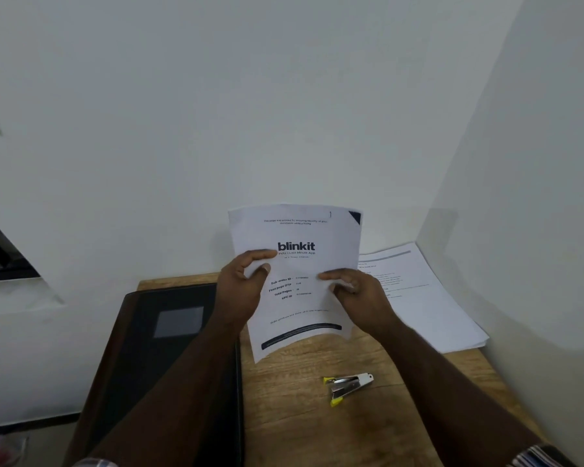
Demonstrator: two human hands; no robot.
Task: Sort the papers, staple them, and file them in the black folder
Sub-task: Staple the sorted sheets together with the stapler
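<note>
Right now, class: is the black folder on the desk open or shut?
Shut. The black folder lies flat on the wooden desk, its cover with the grey label window facing up; no inside pockets or papers show.

Bare wood btwn black folder (pixel 169 348) and stapler (pixel 348 387), paper stack (pixel 418 298) blocks right corner (by walls)

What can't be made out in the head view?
- Small print on the held sheet: too small, blurred.
- Stack of papers by the wall: its text is unreadable, and the right hand covers its near-left part.
- Black folder: the left forearm hides its right edge.
</note>
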